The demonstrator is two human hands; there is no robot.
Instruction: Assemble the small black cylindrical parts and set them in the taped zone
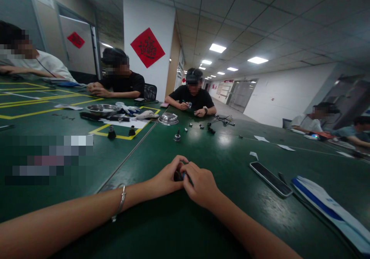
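Above the near middle of the green table (138, 224), my left hand (165, 179) curls its fingers and thumb around a small dark part (177, 175). My right hand (202, 182) meets it from the other side, fingertips pinched together against the same part. A bit of blue shows between the hands, but the fingers cover most of the piece, so its kind is unclear. Beyond my hands stands a small silver-and-black part (177, 136) with an upright stem. Several small pieces (201, 126) lie farther off to its right.
A phone-like device (271, 179) and a blue-and-white packet (329, 209) lie at right. Farther left are metal bowls (168, 118), gloves (147, 115) and two black parts (111, 132). A person in black (192, 95) works across the table; other people sit left and right.
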